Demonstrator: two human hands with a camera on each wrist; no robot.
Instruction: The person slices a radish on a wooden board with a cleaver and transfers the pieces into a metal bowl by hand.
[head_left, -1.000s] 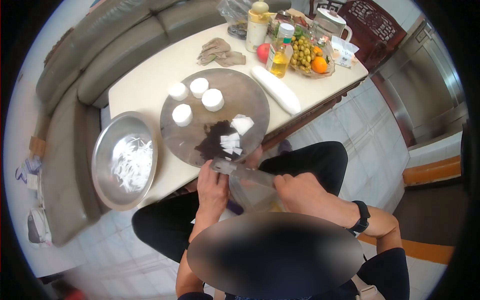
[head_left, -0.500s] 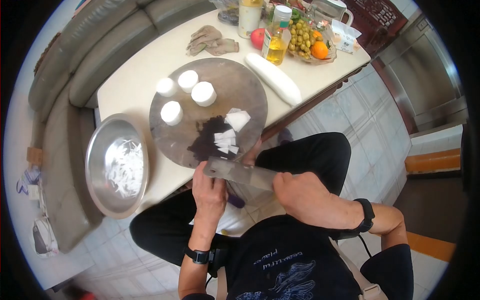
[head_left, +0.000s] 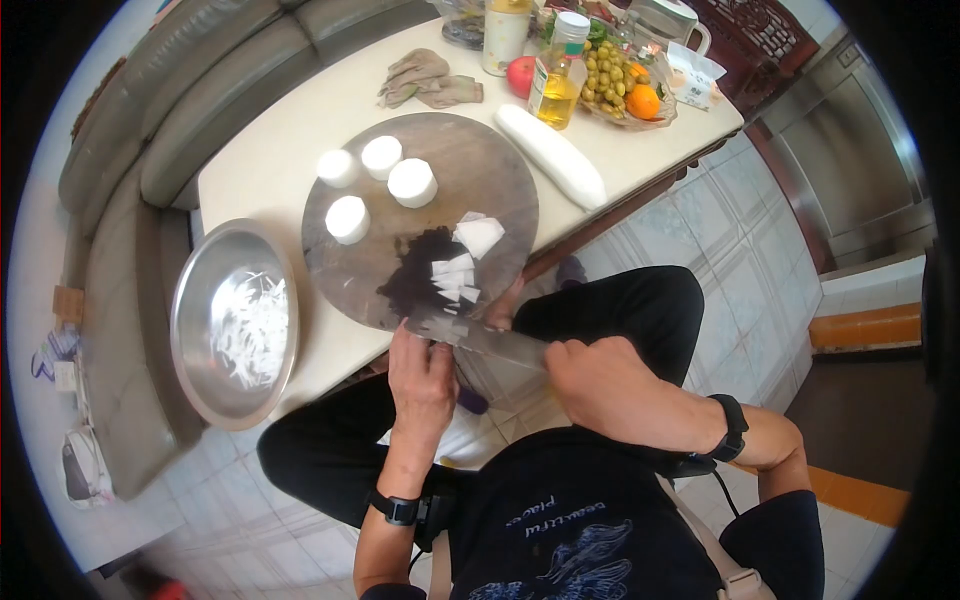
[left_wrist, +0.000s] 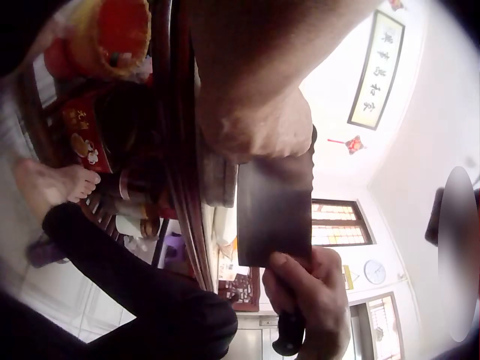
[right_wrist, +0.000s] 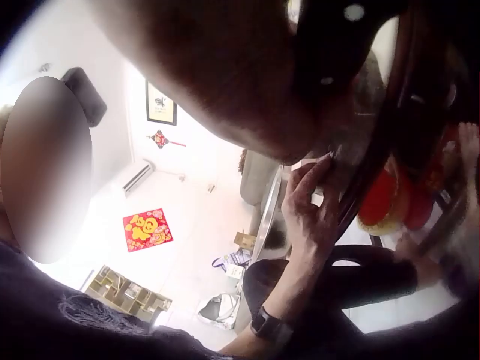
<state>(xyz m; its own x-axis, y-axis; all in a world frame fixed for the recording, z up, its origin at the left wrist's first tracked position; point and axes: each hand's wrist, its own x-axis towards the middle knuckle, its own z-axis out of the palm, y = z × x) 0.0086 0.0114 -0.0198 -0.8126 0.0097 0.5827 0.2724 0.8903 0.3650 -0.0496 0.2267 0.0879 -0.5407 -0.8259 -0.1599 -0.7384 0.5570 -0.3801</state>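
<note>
My right hand [head_left: 610, 385] grips the dark handle of a cleaver [head_left: 490, 345], whose broad blade lies across the near edge of the round chopping board [head_left: 340, 280]. Right beside the blade's far end, my left hand [head_left: 422, 385] rests at the board's edge with bent fingers; its fingertips are partly hidden, and I cannot tell what they hold. Just beyond the blade are cut radish pieces [head_left: 455, 275] and thin radish slices [head_left: 479, 236], on and beside a dark patch. Several thick radish chunks [head_left: 412, 183] stand farther back on the board.
A metal basin [head_left: 190, 350] with white radish shreds stands left of the board. Right of it lies a whole white radish [head_left: 550, 155]. Behind are an oil bottle [head_left: 556, 90], a fruit bowl [head_left: 650, 122] and crumpled gloves [head_left: 425, 80]. My knees flank the table's near edge.
The head view has tilted, so the table sits higher and farther left than a second ago. The cleaver blade has changed its tilt slightly beside my left fingers. The radish pieces look unchanged.
</note>
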